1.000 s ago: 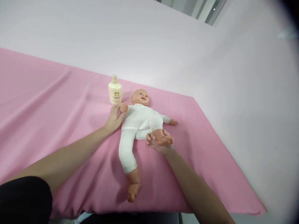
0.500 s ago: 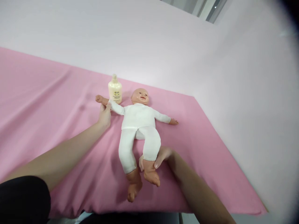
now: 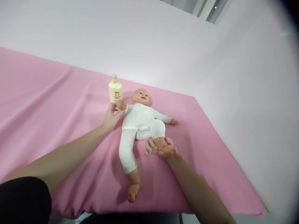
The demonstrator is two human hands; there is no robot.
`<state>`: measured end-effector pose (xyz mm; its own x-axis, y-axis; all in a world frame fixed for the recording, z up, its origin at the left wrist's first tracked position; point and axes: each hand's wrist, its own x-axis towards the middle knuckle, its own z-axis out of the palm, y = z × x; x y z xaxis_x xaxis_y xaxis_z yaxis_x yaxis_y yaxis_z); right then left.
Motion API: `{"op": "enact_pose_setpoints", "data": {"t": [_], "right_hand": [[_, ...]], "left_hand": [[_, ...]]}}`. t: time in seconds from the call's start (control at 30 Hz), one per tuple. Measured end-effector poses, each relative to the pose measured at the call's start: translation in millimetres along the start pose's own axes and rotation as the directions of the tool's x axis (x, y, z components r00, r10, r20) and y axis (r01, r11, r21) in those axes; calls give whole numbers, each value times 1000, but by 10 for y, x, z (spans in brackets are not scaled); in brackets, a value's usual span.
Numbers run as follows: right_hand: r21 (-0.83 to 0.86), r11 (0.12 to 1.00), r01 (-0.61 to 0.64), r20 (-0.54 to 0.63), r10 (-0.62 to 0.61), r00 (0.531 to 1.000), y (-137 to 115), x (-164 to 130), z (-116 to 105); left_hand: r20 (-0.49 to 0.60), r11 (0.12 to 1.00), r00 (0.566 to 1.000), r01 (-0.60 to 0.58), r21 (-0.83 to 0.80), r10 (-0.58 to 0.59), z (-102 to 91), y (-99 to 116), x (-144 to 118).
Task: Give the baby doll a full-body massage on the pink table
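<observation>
Head view: left hand (image 3: 111, 116) grips the doll (image 3: 137, 119) by its bent arm near a lotion bottle (image 3: 115, 90), while right hand (image 3: 156, 148) clasps its raised foot on pink cloth (image 3: 46, 102).

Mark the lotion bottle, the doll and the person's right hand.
lotion bottle (image 3: 115, 91), head view, on its labelled body.
doll (image 3: 138, 115), head view, on its white chest.
right hand (image 3: 154, 148), head view, on the fingers under the doll's foot.
</observation>
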<state>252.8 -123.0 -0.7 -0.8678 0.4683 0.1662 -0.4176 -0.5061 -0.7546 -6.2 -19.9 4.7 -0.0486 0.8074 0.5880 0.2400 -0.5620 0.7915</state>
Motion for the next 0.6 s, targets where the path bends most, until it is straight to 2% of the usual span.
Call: {"op": "enact_pose_setpoints", "data": {"t": [0.07, 0.13, 0.2, 0.33, 0.47, 0.6], "right_hand": [[93, 992, 89, -80, -82, 993, -60, 6, 34], [151, 983, 109, -210, -76, 975, -125, 11, 88], [178, 978, 107, -318, -46, 947, -175, 17, 135], [187, 978, 97, -431, -7, 903, -195, 27, 155], [181, 980, 76, -459, 16, 889, -174, 30, 127], [165, 984, 62, -475, 24, 880, -168, 24, 110]], "left_hand": [[133, 987, 987, -108, 122, 91, -1, 113, -45], [288, 954, 943, -230, 193, 169, 0, 210, -70], [377, 923, 902, -311, 227, 212, 4, 264, -74], [443, 871, 857, -408, 272, 263, 8, 245, -52], [485, 824, 822, -479, 303, 300, 3, 183, -49], [478, 792, 813, -516, 325, 334, 2, 160, -64]]}}
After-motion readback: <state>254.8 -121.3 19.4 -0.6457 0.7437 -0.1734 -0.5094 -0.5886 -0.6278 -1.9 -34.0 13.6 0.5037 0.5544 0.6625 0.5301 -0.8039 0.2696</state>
